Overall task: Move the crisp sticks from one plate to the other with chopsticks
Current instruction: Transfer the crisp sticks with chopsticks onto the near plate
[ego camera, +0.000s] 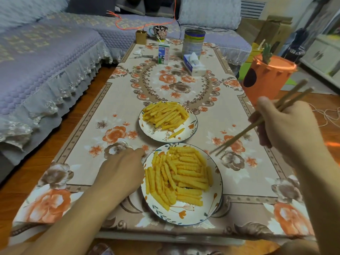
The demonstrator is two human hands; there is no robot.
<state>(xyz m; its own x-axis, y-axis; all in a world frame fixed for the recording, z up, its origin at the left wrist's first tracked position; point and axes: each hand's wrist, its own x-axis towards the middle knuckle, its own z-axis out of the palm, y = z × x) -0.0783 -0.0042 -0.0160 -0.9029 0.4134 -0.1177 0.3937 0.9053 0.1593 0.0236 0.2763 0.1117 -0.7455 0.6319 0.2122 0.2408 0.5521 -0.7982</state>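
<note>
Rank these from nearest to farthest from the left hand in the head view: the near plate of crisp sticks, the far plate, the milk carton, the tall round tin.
From the left hand:
1. Near white flowered plate, right beside it.
2. Far white flowered plate, just beyond.
3. Small milk carton, far end, left.
4. Tall round metal tin, far end, right.

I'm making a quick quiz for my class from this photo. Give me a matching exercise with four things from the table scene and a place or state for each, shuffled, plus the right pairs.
Things:
1. chopsticks
2. left hand
3. milk carton
4. lone crisp stick

Places or states:
A. lying apart from the pile on the far plate
B. resting on the tablecloth beside the near plate
C. standing upright at the table's far end
D. held in the right hand, tips empty

Pairs: 1-D, 2-B, 3-C, 4-A
</note>
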